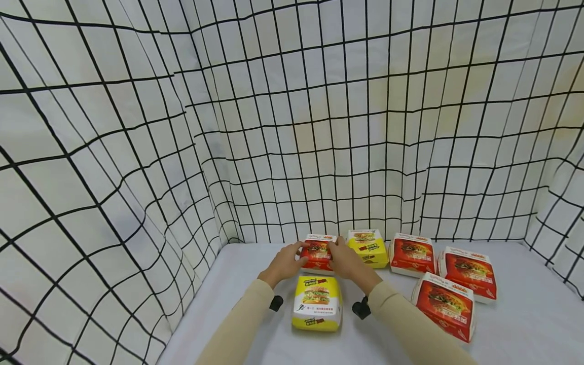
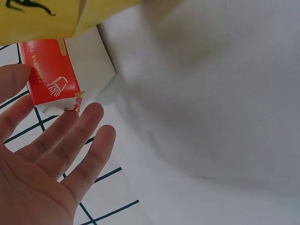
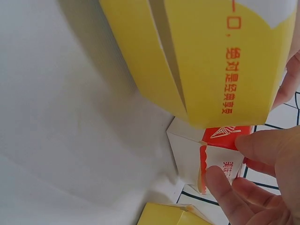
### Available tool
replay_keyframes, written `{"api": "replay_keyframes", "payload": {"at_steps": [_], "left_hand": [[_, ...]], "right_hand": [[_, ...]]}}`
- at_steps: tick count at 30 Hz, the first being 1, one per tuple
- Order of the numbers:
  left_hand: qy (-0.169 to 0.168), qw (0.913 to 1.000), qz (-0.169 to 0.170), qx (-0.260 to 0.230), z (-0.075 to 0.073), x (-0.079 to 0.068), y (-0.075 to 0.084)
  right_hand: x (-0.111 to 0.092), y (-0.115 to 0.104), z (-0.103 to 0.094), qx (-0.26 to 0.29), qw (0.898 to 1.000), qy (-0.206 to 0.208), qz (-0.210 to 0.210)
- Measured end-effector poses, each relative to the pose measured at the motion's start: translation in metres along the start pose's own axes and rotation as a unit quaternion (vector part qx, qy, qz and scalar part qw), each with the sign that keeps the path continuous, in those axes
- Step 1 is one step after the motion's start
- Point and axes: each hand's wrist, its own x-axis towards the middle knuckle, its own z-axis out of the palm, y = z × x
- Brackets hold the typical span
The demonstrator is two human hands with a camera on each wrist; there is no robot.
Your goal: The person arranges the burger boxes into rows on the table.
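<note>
Both hands are at a red burger box (image 1: 317, 255) at the back left of the white table, one on each side. The left hand (image 1: 283, 262) has its fingers spread and mostly straight, with thumb and forefinger at the box's left side. On the other side, the right hand (image 1: 349, 262) touches the box with its thumb at the front corner and extended fingers along the side wall (image 3: 225, 164). The box stands on the table. Nearer, between the forearms, sits a yellow burger box (image 1: 317, 304); it fills the upper part of the right wrist view.
Right of the hands stand another yellow box (image 1: 368, 248) and several red boxes, among them one at the back (image 1: 412, 254) and one nearer the front (image 1: 444, 306). Black grid netting (image 1: 319, 152) over white cloth walls the table (image 1: 524, 304) behind and at the sides.
</note>
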Motion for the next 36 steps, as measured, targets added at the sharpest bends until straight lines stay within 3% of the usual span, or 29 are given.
{"api": "replay_keyframes", "payload": {"at_steps": [11, 18, 27, 36], "left_hand": [[0.002, 1.0000, -0.008, 0.004, -0.003, 0.001, -0.002], [0.025, 0.9994, -0.013, 0.019, -0.005, 0.000, -0.001], [0.048, 0.9986, -0.005, 0.021, -0.007, -0.002, -0.001], [0.058, 0.9981, -0.013, 0.018, -0.002, 0.001, -0.004]], "right_hand": [[0.002, 0.001, -0.006, 0.011, 1.000, 0.006, -0.006], [0.006, 0.009, -0.017, 0.026, 0.999, 0.032, -0.020], [0.017, 0.013, -0.018, 0.042, 0.999, 0.007, -0.001], [0.024, 0.010, -0.014, 0.025, 1.000, -0.007, 0.006]]}}
